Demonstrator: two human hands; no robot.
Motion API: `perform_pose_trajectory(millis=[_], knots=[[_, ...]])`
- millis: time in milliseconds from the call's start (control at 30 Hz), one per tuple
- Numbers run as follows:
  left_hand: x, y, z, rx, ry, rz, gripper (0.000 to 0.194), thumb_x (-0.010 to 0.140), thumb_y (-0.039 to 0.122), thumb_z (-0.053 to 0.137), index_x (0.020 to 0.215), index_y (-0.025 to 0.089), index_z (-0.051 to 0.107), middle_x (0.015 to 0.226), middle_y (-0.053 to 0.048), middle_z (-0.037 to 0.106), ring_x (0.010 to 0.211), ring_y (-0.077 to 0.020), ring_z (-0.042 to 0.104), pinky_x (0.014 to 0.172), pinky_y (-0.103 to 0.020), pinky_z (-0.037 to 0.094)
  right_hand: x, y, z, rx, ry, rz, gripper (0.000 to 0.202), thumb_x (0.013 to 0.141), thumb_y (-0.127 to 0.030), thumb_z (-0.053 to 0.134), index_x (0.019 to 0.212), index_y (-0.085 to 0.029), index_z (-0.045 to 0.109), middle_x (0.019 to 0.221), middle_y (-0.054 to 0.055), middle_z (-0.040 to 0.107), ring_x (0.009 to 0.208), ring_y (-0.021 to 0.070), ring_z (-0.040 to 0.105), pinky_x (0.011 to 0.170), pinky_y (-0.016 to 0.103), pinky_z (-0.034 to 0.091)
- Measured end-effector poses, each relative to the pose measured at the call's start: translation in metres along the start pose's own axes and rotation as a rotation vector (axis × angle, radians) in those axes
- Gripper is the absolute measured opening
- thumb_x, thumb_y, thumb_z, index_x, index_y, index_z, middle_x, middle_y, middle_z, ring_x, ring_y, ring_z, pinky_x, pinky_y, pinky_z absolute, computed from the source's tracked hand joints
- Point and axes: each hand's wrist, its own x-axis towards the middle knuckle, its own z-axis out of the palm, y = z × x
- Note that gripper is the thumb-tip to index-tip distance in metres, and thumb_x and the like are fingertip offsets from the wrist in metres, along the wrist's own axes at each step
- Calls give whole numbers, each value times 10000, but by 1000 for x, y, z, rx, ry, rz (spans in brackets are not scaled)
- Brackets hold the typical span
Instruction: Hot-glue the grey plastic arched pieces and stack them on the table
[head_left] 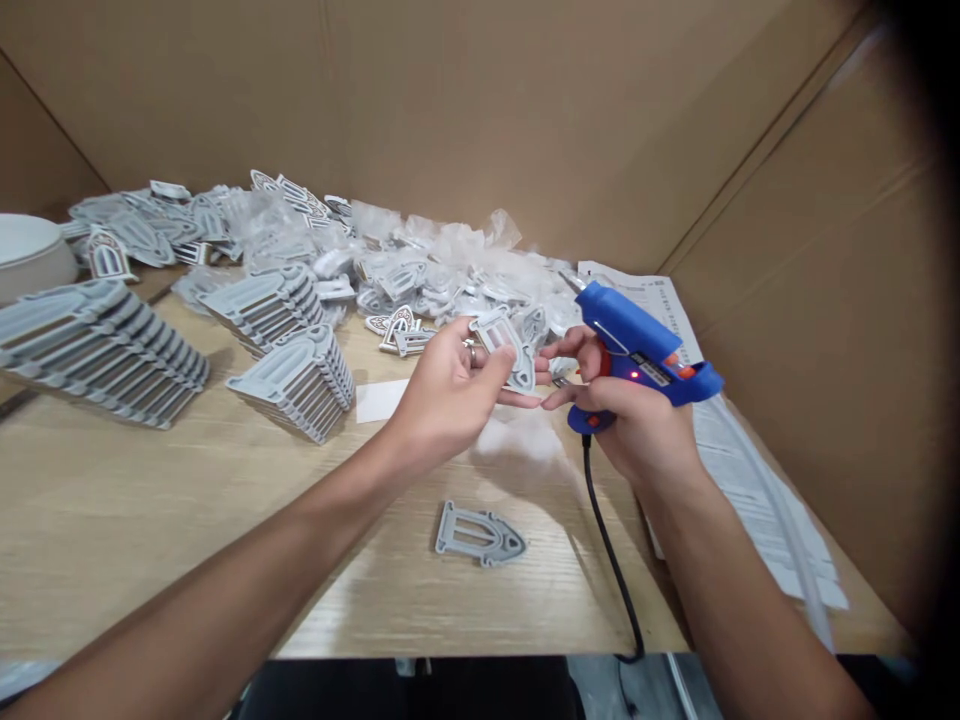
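Between the thumb and fingers of my left hand (461,385) is a grey arched window-shaped piece (504,345), tilted with its pointed end toward me. My right hand (637,400) is wrapped round a blue hot glue gun (630,330), whose nozzle points up and to the left and whose red light is lit. The fingertips of both hands nearly meet beside the piece. Below them, a second grey arched piece (480,535) lies flat on the wooden table (390,600). A black cord (611,540) runs down from the glue gun's handle.
Stacks of grey arched pieces (105,350) stand at the left. Behind them is a heap of similar pieces in clear plastic bags (435,265). A white bowl (34,255) sits far left. Printed sheets (750,520) and a clear tube lie right. Cardboard walls (480,110) enclose the table.
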Motion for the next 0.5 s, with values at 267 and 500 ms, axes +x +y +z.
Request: perform_pose_trajectory(millis=[267,500], knots=[[-1,4,-3,2,-145,-49,259,978,313,798,1063,188,587,928,-92,845,701,-214,814,554,-282,602,8,-8,0,268,64,74,202,724,-139,764,728,-243,591,1197,42,821,1303,274,772,1027,366,672],[-5,8,0,99,-220,-167,162,941,237,786,1003,171,651,924,-112,861,586,-171,751,486,-245,511,5,-12,-9,364,-34,12,243,743,-159,775,809,-272,571,1358,23,814,1418,345,731,1219,552,596]])
